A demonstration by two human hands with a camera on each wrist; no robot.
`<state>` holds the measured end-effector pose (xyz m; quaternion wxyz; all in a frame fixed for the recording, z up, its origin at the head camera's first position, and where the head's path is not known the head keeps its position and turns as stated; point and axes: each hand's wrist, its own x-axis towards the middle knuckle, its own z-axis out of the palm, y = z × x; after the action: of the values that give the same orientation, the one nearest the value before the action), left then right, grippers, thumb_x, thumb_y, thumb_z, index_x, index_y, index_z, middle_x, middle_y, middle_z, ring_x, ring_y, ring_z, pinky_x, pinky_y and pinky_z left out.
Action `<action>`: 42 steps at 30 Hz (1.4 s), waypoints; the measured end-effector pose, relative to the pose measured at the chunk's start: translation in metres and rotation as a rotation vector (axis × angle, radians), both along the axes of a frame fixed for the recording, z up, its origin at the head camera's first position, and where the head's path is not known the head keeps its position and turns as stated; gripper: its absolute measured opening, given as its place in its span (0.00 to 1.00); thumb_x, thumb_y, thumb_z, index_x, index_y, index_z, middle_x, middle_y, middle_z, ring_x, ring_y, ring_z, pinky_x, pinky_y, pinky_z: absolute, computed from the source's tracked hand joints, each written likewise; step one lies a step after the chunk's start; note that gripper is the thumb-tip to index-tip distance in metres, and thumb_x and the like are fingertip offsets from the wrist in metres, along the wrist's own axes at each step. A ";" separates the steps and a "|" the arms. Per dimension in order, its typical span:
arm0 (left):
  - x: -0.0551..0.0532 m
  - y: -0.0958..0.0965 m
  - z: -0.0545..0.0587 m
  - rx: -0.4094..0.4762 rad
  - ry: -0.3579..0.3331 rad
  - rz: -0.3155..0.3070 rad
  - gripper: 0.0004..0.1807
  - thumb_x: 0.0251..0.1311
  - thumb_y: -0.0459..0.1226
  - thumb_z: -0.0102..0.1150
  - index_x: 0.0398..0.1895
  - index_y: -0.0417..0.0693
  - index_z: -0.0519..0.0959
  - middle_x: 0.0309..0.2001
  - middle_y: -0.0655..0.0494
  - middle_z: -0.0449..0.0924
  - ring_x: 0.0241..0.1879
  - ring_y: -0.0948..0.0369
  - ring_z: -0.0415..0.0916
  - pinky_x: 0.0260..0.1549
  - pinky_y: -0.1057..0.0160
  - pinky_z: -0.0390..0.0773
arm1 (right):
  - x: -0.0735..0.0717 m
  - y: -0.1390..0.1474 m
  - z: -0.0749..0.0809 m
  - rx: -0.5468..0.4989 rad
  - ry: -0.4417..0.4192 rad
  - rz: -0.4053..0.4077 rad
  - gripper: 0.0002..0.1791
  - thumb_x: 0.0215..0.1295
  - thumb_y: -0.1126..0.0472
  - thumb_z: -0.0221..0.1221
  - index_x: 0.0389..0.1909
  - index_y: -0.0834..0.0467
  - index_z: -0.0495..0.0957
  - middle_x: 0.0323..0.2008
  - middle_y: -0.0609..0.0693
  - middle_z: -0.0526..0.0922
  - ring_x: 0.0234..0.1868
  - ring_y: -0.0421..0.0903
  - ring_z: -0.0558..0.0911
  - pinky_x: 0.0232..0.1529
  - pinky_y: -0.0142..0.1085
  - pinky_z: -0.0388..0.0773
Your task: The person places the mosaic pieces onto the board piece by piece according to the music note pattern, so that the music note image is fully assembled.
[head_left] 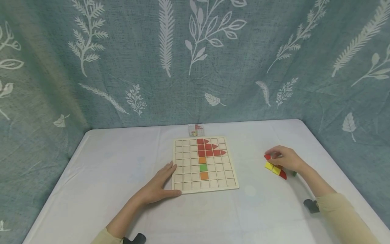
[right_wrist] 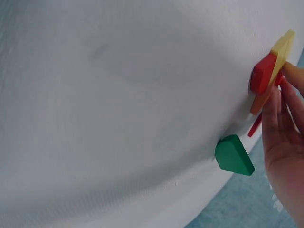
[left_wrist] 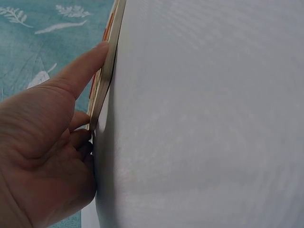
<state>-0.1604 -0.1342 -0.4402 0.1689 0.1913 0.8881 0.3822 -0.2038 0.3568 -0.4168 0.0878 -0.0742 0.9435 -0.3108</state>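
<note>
A wooden grid board (head_left: 186, 185) lies mid-table, with red squares (head_left: 201, 147), red triangles (head_left: 223, 152), orange squares (head_left: 203, 176) and a green square (head_left: 203, 167) in its cells. My left hand (head_left: 158, 184) rests at its near left corner, fingers along the left side and thumb (left_wrist: 85, 69) at the near edge. On the right, my right hand (head_left: 286, 158) is over a small group of loose pieces, its fingertips among them. Yellow squares (head_left: 269, 166) and red pieces (head_left: 283, 175) show there; whether the fingers pinch one is hidden. A green piece (right_wrist: 233, 155) lies beside the hand.
Behind the board's far edge stands a small pattern card (head_left: 196, 130) showing a similar red design. A white cloth (head_left: 100, 176) covers the table. Blue-green curtains (head_left: 137, 67) with white leaf prints hang behind and at both sides.
</note>
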 end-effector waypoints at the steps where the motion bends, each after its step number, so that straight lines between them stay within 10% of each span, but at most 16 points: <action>1: 0.000 0.000 0.000 0.001 0.002 -0.002 0.54 0.52 0.54 0.70 0.76 0.41 0.53 0.77 0.45 0.42 0.76 0.44 0.36 0.70 0.39 0.45 | 0.000 -0.001 0.000 0.007 0.001 -0.016 0.17 0.63 0.61 0.65 0.51 0.63 0.80 0.42 0.57 0.80 0.43 0.53 0.77 0.40 0.40 0.79; 13: 0.000 0.001 0.001 -0.005 -0.002 0.007 0.54 0.51 0.54 0.70 0.76 0.41 0.54 0.77 0.44 0.43 0.75 0.44 0.37 0.70 0.39 0.44 | 0.002 -0.018 -0.003 -0.104 -0.058 -0.151 0.24 0.62 0.51 0.66 0.53 0.62 0.78 0.46 0.58 0.82 0.46 0.53 0.80 0.40 0.36 0.79; 20: 0.000 0.000 0.001 -0.003 -0.013 0.017 0.54 0.51 0.54 0.70 0.76 0.42 0.54 0.78 0.45 0.42 0.76 0.45 0.36 0.70 0.39 0.44 | 0.009 -0.074 -0.003 -0.233 -0.130 -0.143 0.23 0.59 0.51 0.68 0.52 0.58 0.80 0.44 0.52 0.83 0.45 0.49 0.81 0.42 0.38 0.79; 32: -0.001 0.002 0.003 -0.008 -0.011 0.011 0.54 0.52 0.53 0.70 0.76 0.41 0.53 0.77 0.44 0.42 0.75 0.44 0.36 0.70 0.40 0.45 | 0.031 -0.168 -0.001 -0.223 -0.083 0.150 0.13 0.53 0.56 0.72 0.40 0.49 0.83 0.33 0.41 0.82 0.37 0.41 0.79 0.39 0.36 0.78; 42: 0.000 0.001 0.001 -0.006 -0.015 0.010 0.54 0.52 0.53 0.70 0.76 0.41 0.53 0.77 0.44 0.42 0.76 0.44 0.36 0.70 0.40 0.45 | 0.043 -0.202 -0.005 -0.108 0.118 0.406 0.09 0.54 0.63 0.70 0.34 0.55 0.81 0.31 0.42 0.80 0.32 0.38 0.78 0.35 0.30 0.79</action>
<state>-0.1606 -0.1333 -0.4388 0.1745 0.1834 0.8889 0.3818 -0.1610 0.1546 -0.4213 0.0889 -0.2852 0.8947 -0.3321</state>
